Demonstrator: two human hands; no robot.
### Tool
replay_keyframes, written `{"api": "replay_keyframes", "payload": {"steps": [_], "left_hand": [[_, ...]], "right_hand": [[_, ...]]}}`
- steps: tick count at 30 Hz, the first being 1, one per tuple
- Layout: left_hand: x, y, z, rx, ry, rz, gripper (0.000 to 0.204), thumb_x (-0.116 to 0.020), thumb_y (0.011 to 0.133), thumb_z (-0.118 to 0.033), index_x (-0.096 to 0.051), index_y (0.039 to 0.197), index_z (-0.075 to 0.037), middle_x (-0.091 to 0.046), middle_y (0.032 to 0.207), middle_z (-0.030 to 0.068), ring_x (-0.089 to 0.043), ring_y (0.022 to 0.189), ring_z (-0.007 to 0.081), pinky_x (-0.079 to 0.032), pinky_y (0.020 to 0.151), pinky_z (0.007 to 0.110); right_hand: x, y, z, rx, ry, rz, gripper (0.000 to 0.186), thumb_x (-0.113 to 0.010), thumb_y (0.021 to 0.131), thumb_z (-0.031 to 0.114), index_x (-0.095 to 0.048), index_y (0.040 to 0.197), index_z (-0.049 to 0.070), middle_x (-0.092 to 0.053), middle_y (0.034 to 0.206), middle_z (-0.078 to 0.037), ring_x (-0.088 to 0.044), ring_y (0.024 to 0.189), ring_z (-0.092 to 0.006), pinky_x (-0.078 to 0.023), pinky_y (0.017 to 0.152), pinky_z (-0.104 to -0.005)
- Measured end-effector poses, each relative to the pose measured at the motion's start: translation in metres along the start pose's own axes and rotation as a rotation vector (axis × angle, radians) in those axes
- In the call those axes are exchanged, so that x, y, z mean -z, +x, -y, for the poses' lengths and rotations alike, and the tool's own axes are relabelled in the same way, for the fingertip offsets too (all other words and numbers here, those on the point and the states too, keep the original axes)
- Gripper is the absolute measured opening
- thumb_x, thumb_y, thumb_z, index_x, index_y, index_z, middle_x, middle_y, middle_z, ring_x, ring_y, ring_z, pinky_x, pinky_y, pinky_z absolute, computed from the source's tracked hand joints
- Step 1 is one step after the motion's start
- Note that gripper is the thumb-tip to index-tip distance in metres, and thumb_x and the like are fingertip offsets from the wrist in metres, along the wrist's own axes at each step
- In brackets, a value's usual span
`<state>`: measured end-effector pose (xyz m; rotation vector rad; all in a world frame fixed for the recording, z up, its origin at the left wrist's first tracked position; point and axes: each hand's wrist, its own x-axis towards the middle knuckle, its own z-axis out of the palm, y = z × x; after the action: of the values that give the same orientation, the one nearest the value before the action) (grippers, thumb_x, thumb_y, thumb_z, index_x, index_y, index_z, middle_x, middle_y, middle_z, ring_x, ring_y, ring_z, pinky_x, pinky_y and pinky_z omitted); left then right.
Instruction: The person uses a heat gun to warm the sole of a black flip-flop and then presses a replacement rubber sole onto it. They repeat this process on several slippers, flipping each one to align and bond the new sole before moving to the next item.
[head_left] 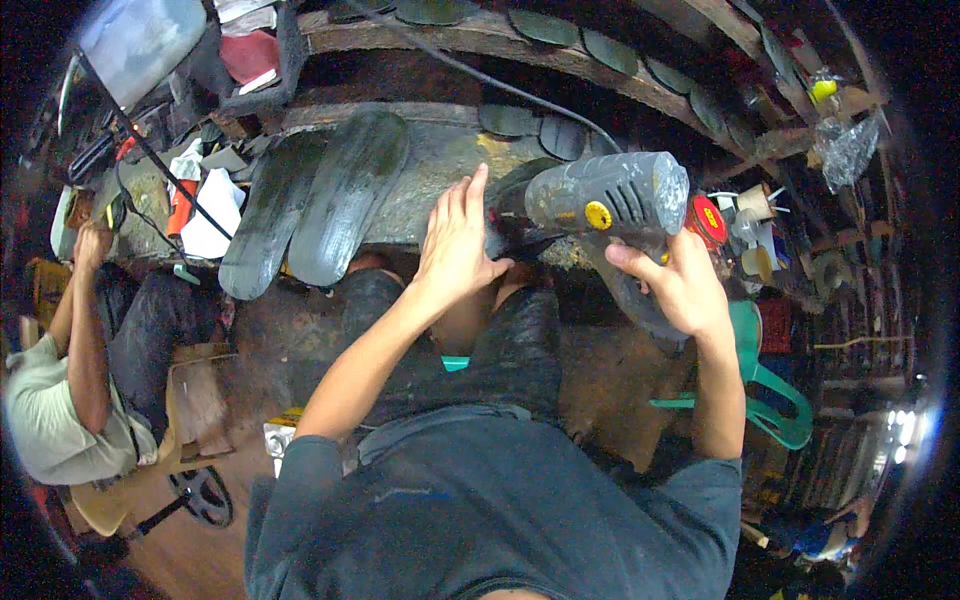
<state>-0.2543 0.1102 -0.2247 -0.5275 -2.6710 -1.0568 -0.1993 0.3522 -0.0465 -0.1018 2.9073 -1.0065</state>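
My right hand [682, 287] grips the handle of a grey power tool [610, 195] with a yellow button, held above the dusty workbench [440, 165]. My left hand [455, 245] lies flat with fingers together, pressing a dark piece at the tool's front end; the piece is mostly hidden under the hand. Two dark shoe soles [320, 205] lie side by side on the bench to the left of my left hand.
Another person [70, 370] sits at the left, one hand raised to the bench. More dark soles [560, 35] line the upper shelf. A black cable [480, 75] runs across the bench. Thread spools and a red tin [710, 220] stand right; a green plastic stool [770, 385] is below.
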Motion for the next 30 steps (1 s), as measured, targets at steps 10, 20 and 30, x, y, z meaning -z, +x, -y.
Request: {"api": "replay_keyframes", "payload": {"steps": [10,20,30], "left_hand": [[0.021,0.037,0.025,0.109,-0.244,0.173,0.127,-0.099,0.064,-0.040,-0.031,0.162,0.002,-0.062,0.142,0.0312,-0.062,0.132,0.0444,-0.049,0.115,0.048],[0.084,-0.010,0.039,0.543,-1.238,-0.158,0.095,-0.089,0.084,-0.021,-0.036,0.158,0.007,-0.059,0.145,0.0296,-0.064,0.129,0.0315,-0.053,0.111,0.042],[0.091,-0.072,0.044,0.345,-1.644,-0.071,0.087,-0.077,0.089,-0.029,-0.038,0.153,0.014,-0.055,0.148,0.0296,-0.063,0.132,0.0388,-0.054,0.113,0.048]], "right_hand": [[0.025,-0.045,-0.011,-0.204,0.106,-0.117,0.047,-0.083,0.091,0.035,-0.072,0.123,0.003,-0.072,0.088,-0.006,-0.061,0.075,-0.0128,-0.050,0.068,-0.0317],[0.025,-0.050,-0.010,-0.245,-0.141,-0.097,0.052,-0.082,0.090,0.036,-0.070,0.126,0.001,-0.079,0.109,-0.018,-0.076,0.099,-0.0324,-0.055,0.092,-0.0427],[0.029,-0.029,-0.047,-0.201,-0.205,-0.275,0.050,-0.082,0.092,0.041,-0.071,0.110,-0.004,-0.071,0.079,-0.008,-0.061,0.062,-0.0146,-0.049,0.061,-0.0353]]}}
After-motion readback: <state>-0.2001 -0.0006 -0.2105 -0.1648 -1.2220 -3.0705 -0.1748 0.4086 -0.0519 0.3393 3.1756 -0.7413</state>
